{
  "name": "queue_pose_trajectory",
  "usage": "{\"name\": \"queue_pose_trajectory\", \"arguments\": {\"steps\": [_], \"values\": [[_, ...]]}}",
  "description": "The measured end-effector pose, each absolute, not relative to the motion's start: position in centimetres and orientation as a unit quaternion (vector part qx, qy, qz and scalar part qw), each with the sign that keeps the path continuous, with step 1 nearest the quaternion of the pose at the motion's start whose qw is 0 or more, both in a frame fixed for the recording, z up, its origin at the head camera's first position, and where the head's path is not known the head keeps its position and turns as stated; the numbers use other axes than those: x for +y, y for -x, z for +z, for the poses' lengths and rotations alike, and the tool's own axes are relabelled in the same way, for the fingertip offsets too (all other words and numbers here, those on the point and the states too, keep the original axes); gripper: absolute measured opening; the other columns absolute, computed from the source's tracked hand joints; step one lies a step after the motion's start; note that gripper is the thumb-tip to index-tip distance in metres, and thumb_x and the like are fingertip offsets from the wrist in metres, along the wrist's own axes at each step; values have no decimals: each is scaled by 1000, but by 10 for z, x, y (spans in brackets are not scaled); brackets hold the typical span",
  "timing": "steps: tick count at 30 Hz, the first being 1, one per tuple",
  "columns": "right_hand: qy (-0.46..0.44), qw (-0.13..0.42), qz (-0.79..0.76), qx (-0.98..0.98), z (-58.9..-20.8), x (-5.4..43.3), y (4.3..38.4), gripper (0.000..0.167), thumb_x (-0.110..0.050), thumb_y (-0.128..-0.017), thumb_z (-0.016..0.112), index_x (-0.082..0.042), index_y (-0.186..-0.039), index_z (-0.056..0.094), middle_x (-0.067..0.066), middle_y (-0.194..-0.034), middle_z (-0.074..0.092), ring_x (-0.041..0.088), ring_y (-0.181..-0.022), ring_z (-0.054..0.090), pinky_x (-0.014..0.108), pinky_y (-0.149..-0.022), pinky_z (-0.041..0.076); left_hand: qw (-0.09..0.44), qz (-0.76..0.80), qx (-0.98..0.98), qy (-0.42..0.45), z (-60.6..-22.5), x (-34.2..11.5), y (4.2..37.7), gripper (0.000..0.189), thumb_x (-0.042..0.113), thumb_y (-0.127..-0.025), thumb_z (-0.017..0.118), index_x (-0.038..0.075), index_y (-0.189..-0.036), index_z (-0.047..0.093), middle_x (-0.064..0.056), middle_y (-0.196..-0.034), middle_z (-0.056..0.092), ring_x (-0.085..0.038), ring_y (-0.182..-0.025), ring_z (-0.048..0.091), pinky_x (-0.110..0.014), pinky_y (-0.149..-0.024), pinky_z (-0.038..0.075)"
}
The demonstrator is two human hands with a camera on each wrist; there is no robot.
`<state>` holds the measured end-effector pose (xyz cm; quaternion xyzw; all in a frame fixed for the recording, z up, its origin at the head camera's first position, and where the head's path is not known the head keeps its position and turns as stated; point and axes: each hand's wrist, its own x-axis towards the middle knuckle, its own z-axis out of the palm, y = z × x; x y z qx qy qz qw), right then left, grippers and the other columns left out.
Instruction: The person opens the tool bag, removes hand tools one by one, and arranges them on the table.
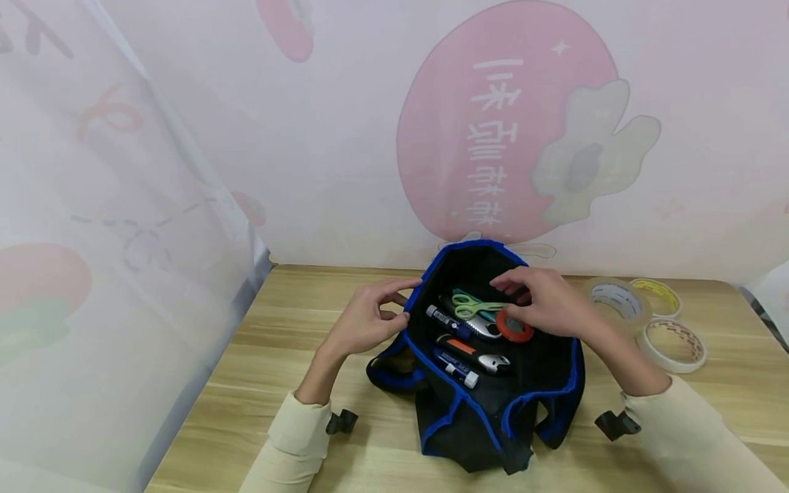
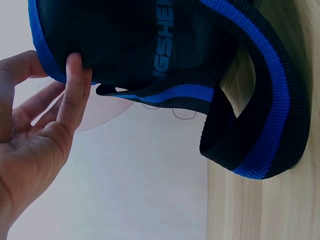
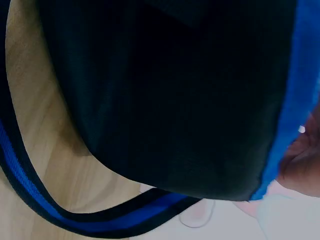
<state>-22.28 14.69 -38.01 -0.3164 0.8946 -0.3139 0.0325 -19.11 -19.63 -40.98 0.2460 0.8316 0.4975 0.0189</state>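
A black tool bag with blue trim lies wide open on the table. My left hand pinches its left rim; in the left wrist view, fingers of that hand lie against the bag's dark cloth. Over the opening, my right hand reaches in from the right with its fingers spread, thumb right at a red tape roll. Beside the roll lie green-handled scissors. Nearer the front are an orange-and-black utility knife, a marker and a glue stick. The bag's side mostly hides my right hand in the right wrist view.
On the right of the wooden table lie a wide clear tape roll, a yellow-cored roll and a white roll. A strap loops out from the bag's side. A printed curtain hangs behind the table.
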Motion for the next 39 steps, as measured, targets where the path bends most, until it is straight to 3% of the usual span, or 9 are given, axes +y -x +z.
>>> {"name": "queue_pose_trajectory", "arguments": {"steps": [11, 24, 29, 39], "values": [[341, 64, -260, 901, -403, 125, 245, 44, -7, -92, 78, 2, -134, 70, 19, -127, 73, 35, -115, 72, 51, -93, 60, 17, 499, 829, -252, -408, -196, 191, 60, -4, -93, 67, 12, -151, 63, -11, -150, 65, -26, -112, 75, -28, -81, 65], [327, 120, -228, 909, -436, 103, 266, 62, -19, -97, 77, 4, -151, 56, 26, -146, 64, 39, -129, 64, 54, -106, 55, 20, 501, 828, -251, -408, -196, 191, 61, -5, -92, 67, 12, -150, 63, -10, -149, 65, -24, -111, 75, -28, -79, 65], [322, 120, -225, 912, -443, 98, 267, 62, -22, -98, 76, 5, -150, 56, 24, -138, 67, 33, -116, 68, 49, -97, 57, 19, 501, 827, -254, -407, -195, 191, 60, -5, -92, 67, 12, -150, 64, -10, -149, 66, -25, -111, 75, -27, -77, 64], [311, 95, -229, 917, -447, 88, 259, 55, -22, -93, 84, 0, -140, 66, 19, -129, 72, 30, -114, 70, 47, -95, 59, 17, 501, 827, -254, -409, -197, 190, 61, -6, -91, 66, 12, -150, 64, -11, -150, 65, -26, -111, 75, -28, -78, 65]]}}
